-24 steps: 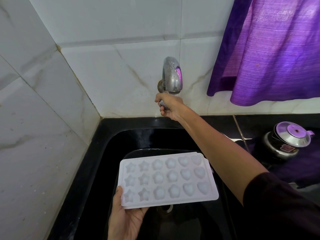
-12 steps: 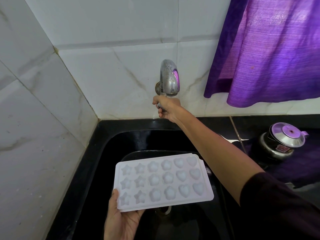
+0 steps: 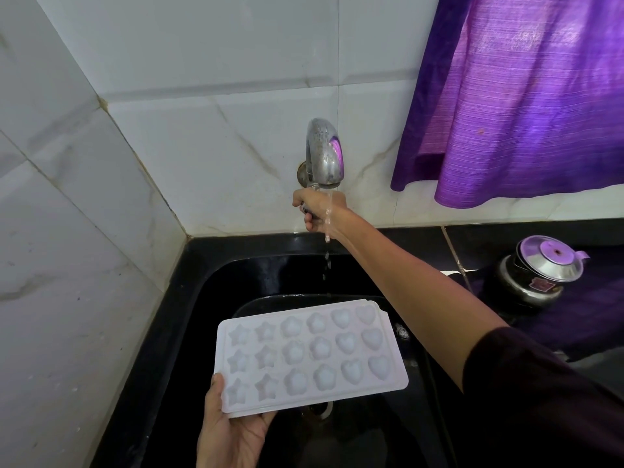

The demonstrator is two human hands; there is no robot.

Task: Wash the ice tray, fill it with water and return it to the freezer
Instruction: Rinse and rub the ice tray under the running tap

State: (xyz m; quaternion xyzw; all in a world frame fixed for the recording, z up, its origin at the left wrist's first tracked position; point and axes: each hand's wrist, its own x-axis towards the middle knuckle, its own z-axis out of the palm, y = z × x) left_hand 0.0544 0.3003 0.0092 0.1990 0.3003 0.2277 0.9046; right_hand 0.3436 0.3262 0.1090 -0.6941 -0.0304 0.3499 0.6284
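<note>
Right hand point(image 3: 319, 211): fingers curled round the tap handle beneath the spout, gripping it. Left hand point(image 3: 233, 430): thumb lies on the top face of the ice tray point(image 3: 310, 356) at its near-left corner, fingers presumably under it, hidden; the tray is pinched there and held roughly level above the black sink point(image 3: 189, 298), moulds up

Change noted: half a second ago no water showed at the tap point(image 3: 322, 153); a thin stream now leaves the spout, runs past the right wrist and breaks into drops short of the tray. The tray sits lower and nearer the left hand's side of the basin than a second ago. Judgement: the valve is just opened and the wash step is starting; no water appears to have reached the moulds yet

Clearances: the tray's far edge lies just in front of the falling drops, so a short push forward should put it under the flow. The right forearm crosses close beside the tray's right end. Tiled wall stands well off to the left. A steel pot point(image 3: 540, 271) sits on the counter right of the basin, well apart. Drain lies below the tray's near edge
</note>
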